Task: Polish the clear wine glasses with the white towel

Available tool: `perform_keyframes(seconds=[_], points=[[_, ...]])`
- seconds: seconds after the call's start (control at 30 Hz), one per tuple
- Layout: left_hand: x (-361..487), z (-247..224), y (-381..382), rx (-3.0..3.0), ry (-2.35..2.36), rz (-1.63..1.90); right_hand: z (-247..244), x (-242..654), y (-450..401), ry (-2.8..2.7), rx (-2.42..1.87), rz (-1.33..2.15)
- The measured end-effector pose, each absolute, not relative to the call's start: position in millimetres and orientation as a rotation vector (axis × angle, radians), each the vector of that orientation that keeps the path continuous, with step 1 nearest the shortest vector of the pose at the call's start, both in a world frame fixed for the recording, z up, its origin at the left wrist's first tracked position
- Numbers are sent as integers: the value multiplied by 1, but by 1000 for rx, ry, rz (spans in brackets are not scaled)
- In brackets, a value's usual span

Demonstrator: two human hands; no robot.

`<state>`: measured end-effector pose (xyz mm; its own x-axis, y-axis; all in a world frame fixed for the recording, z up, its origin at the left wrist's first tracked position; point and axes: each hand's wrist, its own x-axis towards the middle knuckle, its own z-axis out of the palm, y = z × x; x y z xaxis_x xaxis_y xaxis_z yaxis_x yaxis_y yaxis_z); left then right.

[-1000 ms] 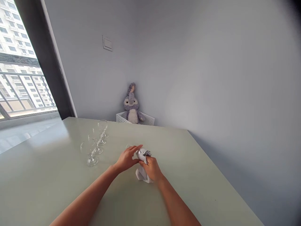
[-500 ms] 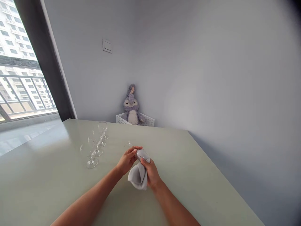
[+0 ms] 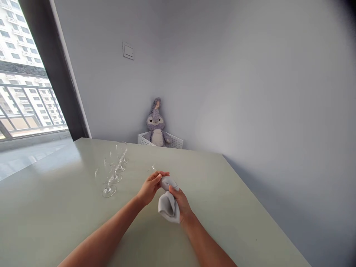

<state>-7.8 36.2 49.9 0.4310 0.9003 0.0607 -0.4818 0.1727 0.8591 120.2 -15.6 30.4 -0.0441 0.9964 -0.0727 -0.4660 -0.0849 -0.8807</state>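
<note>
I see here a pale grey cloth (image 3: 170, 212), a greyish-green bench (image 3: 222, 207), and a purple-and-cream toy (image 3: 156, 125).

Looks like a home: plush toy (image 3: 156, 126) in white basket (image 3: 175, 142), wall switch (image 3: 128, 50), balcony-style railing (image 3: 30, 105), apartment-type building (image 3: 20, 48) outside.

A pale green, glossy table (image 3: 228, 207) spreads across the lower frame; on it, left of centre, four clear stemmed glasses (image 3: 116, 178) stand upright in a slanting row, outlines overlapping
</note>
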Motion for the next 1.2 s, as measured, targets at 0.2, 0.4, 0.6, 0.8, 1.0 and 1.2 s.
perform_keyframes(seconds=[0.2,0.4,0.6,0.8,1.0,1.2], points=[[-6,37,40,810,709,920,25,119,-18,-1309,-1179,922],[-5,47,36,927,513,1036,38,127,-14,-781,-937,1497],[-9,45,39,913,583,947,24,122,-19,-1201,-1105,1077],[-4,41,39,813,669,967,27,124,-15,-1290,-1174,934],[-8,45,43,950,563,1085,37,127,-12,-720,-865,1585],[-15,42,50,918,646,1025,22,129,-13,-1443,-1140,986]])
